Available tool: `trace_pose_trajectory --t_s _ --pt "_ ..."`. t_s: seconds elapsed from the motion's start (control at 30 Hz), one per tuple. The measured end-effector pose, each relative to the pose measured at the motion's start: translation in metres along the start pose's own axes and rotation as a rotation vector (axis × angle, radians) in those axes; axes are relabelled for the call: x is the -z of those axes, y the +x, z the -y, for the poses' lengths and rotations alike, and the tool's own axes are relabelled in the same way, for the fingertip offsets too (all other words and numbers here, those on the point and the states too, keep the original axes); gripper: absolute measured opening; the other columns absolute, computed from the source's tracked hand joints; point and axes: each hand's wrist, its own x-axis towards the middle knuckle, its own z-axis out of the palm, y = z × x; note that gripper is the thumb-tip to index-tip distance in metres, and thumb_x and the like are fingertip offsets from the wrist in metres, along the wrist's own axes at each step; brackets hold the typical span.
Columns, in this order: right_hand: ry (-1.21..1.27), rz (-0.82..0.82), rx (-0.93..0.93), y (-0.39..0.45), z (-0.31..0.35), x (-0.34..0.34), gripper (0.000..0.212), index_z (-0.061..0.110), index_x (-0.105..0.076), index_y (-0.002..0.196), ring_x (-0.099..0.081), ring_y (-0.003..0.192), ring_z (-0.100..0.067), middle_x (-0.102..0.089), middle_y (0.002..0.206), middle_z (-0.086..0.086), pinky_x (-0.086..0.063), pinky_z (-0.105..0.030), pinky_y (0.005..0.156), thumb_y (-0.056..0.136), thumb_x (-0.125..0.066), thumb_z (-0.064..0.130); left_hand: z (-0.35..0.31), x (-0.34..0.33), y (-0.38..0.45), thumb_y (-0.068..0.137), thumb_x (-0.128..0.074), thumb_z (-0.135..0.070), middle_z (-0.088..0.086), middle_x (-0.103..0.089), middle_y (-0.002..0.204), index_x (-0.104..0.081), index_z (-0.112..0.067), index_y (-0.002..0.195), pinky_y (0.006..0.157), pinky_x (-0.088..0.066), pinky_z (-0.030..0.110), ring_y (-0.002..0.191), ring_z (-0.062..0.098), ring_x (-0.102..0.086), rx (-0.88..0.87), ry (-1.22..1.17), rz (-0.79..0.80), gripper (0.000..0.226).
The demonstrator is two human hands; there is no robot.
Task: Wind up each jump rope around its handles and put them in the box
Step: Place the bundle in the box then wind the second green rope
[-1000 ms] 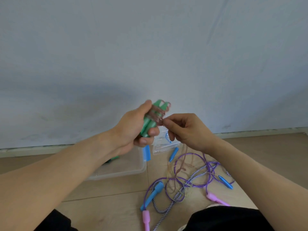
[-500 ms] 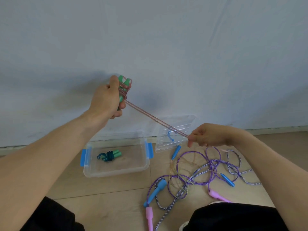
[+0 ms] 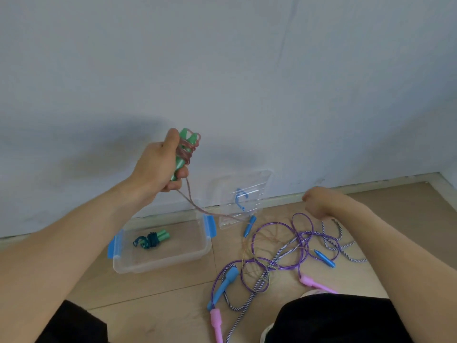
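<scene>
Left hand (image 3: 158, 167), left of frame centre, raised before the wall (image 3: 222, 70): fingers and thumb curled round a pair of green handles (image 3: 184, 152) held upright, side by side, thumb tip pressed near their upper ends. Several turns of pinkish translucent rope (image 3: 195, 206) wound round the upper part of the handles; loose remainder hanging from beneath the fist, sagging down and to the right over the box, ending among the tangle on the floor. Right hand (image 3: 321, 203), right of centre and lower, knuckles toward the camera, fingers curled under; grip on any rope cannot be told from this angle. Wooden floor (image 3: 173, 305) across the lower frame. Clear plastic box (image 3: 197, 253) with blue latches, lower centre-left, against the wall base, open at the top. Inside, near its left half: one wound jump rope (image 3: 150, 240), dark teal cord bundled round green handles, lying flat. Clear lid (image 3: 249, 194) with blue handle, just right of the box, leaning tilted against the wall. Lower centre to lower right: tangle of unwound ropes on the floor, comprising a purple rope (image 3: 301, 233) in overlapping loops, a purple-and-white striped rope (image 3: 333, 241), thick blue handle (image 3: 223, 284), two slim blue handles (image 3: 324, 258), and two pink handles (image 3: 216, 323), ropes crossing one another. Black-clothed knees at the bottom corners of the frame.
</scene>
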Motion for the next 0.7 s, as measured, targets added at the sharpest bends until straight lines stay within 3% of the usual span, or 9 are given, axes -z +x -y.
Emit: trace_pose_trajectory --t_s 0.13,0.2,0.27,0.33,0.4,0.47,0.53,0.63,0.7 --pt "0.482 -0.286 0.465 -0.062 0.074 0.025 0.039 0.017 -0.052 0.137 -0.046 0.131 -0.018 -0.052 0.14 -0.005 -0.029 -0.016 0.1 0.099 -0.048 0.014 -0.004 -0.03 -0.026 0.103 -0.027 -0.055 0.003 -0.043 0.049 -0.062 -0.009 0.094 0.041 -0.015 0.017 0.034 0.014 -0.029 0.12 -0.053 0.306 0.058" --pt "0.907 -0.21 0.659 -0.091 0.113 0.034 0.031 0.011 -0.057 0.127 -0.055 0.123 -0.019 -0.062 0.128 -0.008 -0.037 -0.021 0.103 0.098 -0.048 0.011 -0.007 -0.041 -0.035 0.103 -0.026 -0.056 0.003 -0.042 0.051 -0.061 -0.01 0.096 0.044 -0.012 0.022 0.035 0.013 -0.028 0.176 -0.128 0.43 0.058" --pt "1.347 -0.112 0.688 -0.105 0.132 0.045 0.023 0.002 -0.061 0.107 -0.064 0.104 -0.03 -0.067 0.107 -0.019 -0.048 -0.037 0.1 0.094 -0.043 -0.002 -0.012 -0.045 -0.037 0.103 -0.026 -0.055 0.004 -0.038 0.053 -0.061 -0.01 0.096 0.046 -0.011 0.024 0.037 0.013 -0.026 0.2 -0.255 0.502 0.058" --pt "1.621 -0.025 0.675 -0.109 0.138 0.055 0.024 0.003 -0.065 0.095 -0.066 0.084 -0.026 -0.069 0.089 -0.016 -0.055 -0.036 0.086 0.094 -0.042 -0.003 -0.019 -0.046 -0.035 0.104 -0.025 -0.051 0.004 -0.037 0.055 -0.066 -0.017 0.099 0.045 -0.011 0.024 0.038 0.012 -0.024 0.18 -0.396 0.521 0.054" --pt "1.643 -0.019 0.678 -0.11 0.138 0.063 0.027 0.004 -0.065 0.089 -0.057 0.066 -0.023 -0.062 0.073 -0.012 -0.049 -0.03 0.063 0.099 -0.042 0.011 -0.029 -0.046 -0.032 0.104 -0.024 -0.049 0.003 -0.038 0.054 -0.066 -0.022 0.103 0.046 -0.01 0.024 0.038 0.012 -0.023 0.14 -0.475 0.527 0.049" --pt "1.587 -0.058 0.679 -0.106 0.136 0.068 0.027 0.006 -0.058 0.084 -0.037 0.053 -0.016 -0.045 0.06 -0.004 -0.031 -0.027 0.051 0.101 -0.044 0.02 -0.037 -0.044 -0.033 0.103 -0.026 -0.05 0.004 -0.039 0.055 -0.065 -0.02 0.104 0.047 -0.01 0.025 0.037 0.013 -0.023 0.095 -0.43 0.497 0.049" --pt "1.485 -0.11 0.679 -0.102 0.131 0.073 0.023 0.008 -0.053 0.079 -0.027 0.051 -0.013 -0.036 0.055 0.002 -0.025 -0.026 0.049 0.099 -0.05 0.019 -0.04 -0.04 -0.035 0.102 -0.028 -0.054 0.006 -0.037 0.055 -0.064 -0.013 0.1 0.046 -0.011 0.025 0.039 0.013 -0.023 0.067 -0.29 0.451 0.055" --pt "1.207 -0.238 0.686 -0.1 0.125 0.073 0.035 0.006 -0.052 0.068 -0.028 0.053 -0.017 -0.034 0.057 -0.002 -0.027 -0.026 0.05 0.096 -0.054 0.025 -0.038 -0.035 -0.039 0.102 -0.026 -0.058 0.008 -0.038 0.057 -0.065 -0.01 0.102 0.048 -0.013 0.027 0.041 0.015 -0.027 0.059 -0.091 0.388 0.062" --pt "1.068 -0.286 0.691 -0.101 0.123 0.07 0.039 0.014 -0.055 0.061 -0.028 0.048 -0.013 -0.033 0.052 0.003 -0.026 -0.022 0.047 0.097 -0.055 0.029 -0.035 -0.032 -0.04 0.102 -0.025 -0.058 0.007 -0.041 0.057 -0.063 -0.009 0.104 0.049 -0.012 0.027 0.042 0.016 -0.028 0.068 -0.012 0.348 0.062"
